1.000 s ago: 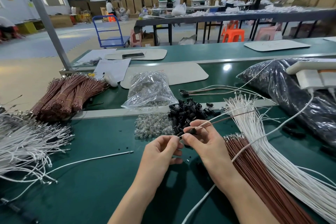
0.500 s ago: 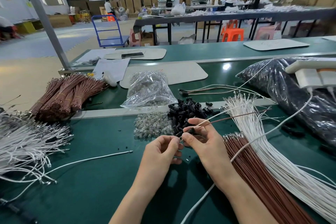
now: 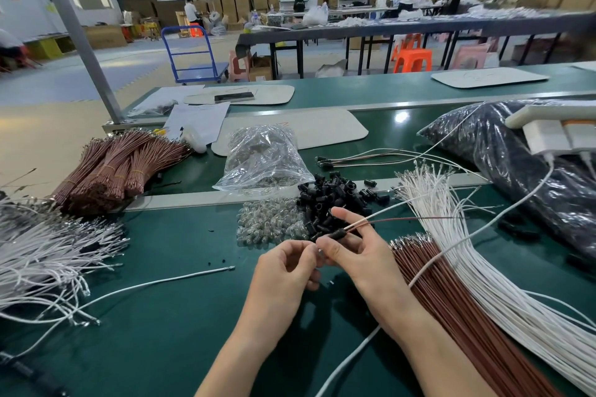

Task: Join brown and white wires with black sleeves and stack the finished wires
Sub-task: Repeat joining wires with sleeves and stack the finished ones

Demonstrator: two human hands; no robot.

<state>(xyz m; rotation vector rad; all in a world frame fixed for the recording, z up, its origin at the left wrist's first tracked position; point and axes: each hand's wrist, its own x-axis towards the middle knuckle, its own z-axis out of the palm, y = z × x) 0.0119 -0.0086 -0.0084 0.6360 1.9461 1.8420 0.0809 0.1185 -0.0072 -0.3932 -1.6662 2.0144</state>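
Note:
My right hand (image 3: 358, 248) pinches a black sleeve (image 3: 335, 233) with a brown wire (image 3: 406, 220) and a white wire (image 3: 387, 207) running out of it to the right. My left hand (image 3: 287, 263) has its fingertips curled at the sleeve's near end; what it pinches there is hidden. Behind the hands lies a pile of loose black sleeves (image 3: 332, 195). Loose brown wires (image 3: 451, 296) and white wires (image 3: 477, 274) fan out on the right. A few finished joined wires (image 3: 361, 162) lie further back.
Small clear bulbs (image 3: 267, 227) lie heaped left of the sleeves, a clear plastic bag (image 3: 263, 158) behind them. Bundled brown wires (image 3: 113, 167) and tangled white wires (image 3: 42, 255) fill the left. A dark bag (image 3: 522, 164) and a white power strip (image 3: 554, 129) sit on the right.
The two hands stay together over the same spot. My right index finger has lifted and the sleeve with its two wires now shows more plainly between the fingers.

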